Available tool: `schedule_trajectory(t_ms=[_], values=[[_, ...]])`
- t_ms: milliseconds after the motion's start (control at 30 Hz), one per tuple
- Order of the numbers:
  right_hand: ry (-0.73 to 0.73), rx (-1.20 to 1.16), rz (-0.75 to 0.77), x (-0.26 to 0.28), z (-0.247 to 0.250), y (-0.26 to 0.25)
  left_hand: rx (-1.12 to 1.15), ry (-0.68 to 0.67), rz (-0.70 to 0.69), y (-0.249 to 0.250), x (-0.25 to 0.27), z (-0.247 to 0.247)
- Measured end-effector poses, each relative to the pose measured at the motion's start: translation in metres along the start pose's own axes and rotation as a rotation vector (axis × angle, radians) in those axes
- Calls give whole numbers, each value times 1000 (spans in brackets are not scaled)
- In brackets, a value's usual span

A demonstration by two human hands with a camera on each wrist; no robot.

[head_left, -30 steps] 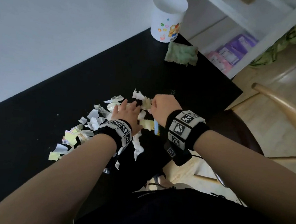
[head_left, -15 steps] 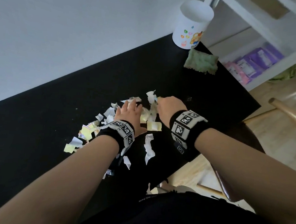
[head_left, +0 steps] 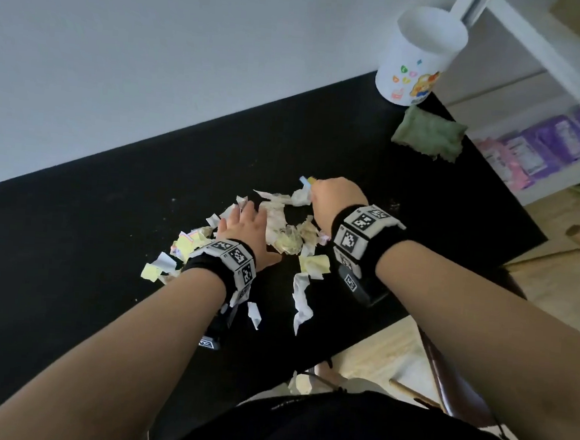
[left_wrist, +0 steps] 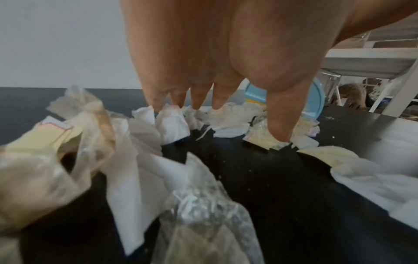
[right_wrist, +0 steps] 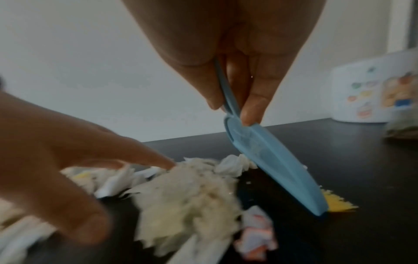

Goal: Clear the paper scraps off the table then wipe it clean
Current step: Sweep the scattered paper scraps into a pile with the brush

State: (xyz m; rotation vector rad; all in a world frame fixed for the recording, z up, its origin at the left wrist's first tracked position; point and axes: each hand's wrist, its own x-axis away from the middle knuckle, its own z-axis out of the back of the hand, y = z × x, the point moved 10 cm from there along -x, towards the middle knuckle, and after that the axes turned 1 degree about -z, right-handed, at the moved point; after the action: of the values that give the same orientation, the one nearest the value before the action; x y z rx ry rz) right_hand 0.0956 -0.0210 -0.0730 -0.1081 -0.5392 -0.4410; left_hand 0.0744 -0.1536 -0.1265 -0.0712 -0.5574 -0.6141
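A person's left hand (head_left: 246,229), fingers straight and spread, is pressing down on paper scraps (head_left: 282,233) heaped mid-surface (head_left: 73,256), fingertips (left_wrist: 199,100) touching the pile. At its 3 o'clock, the right hand (head_left: 334,202) is pinching the handle of a blue dustpan (right_wrist: 269,160), its edge resting on the black surface beside the scraps. A green cloth (head_left: 428,135) is lying at 1 o'clock, near a white cup (head_left: 420,57).
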Motion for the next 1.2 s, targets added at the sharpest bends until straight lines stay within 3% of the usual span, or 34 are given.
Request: schedule_trajectory(t_ms=[133, 267, 367, 533, 633, 800, 900, 967, 1067, 1200], values=[[147, -120, 197, 31, 10, -19, 42, -3, 30, 0, 8, -3], [246, -215, 93, 42, 45, 24, 53, 56, 70, 0, 15, 6], [159, -85, -75, 40, 35, 52, 64, 76, 95, 4, 19, 9], [62, -117, 78, 47, 0, 6, 67, 39, 111, 13, 25, -4], [104, -205, 156, 49, 6, -13, 78, 57, 124, 10, 27, -7], [255, -166, 112, 31, 53, 14, 93, 94, 222, -17, 38, 0], [187, -37, 84, 12, 48, 6, 98, 63, 350, -43, 51, -6], [105, 39, 137, 7, 30, -20, 126, 17, 420, -60, 58, -15], [55, 116, 281, 16, 5, -62, 211, -8, 415, -71, 63, -29], [142, 2, 423, 39, 17, -83, 250, 24, 362, -68, 66, -30]])
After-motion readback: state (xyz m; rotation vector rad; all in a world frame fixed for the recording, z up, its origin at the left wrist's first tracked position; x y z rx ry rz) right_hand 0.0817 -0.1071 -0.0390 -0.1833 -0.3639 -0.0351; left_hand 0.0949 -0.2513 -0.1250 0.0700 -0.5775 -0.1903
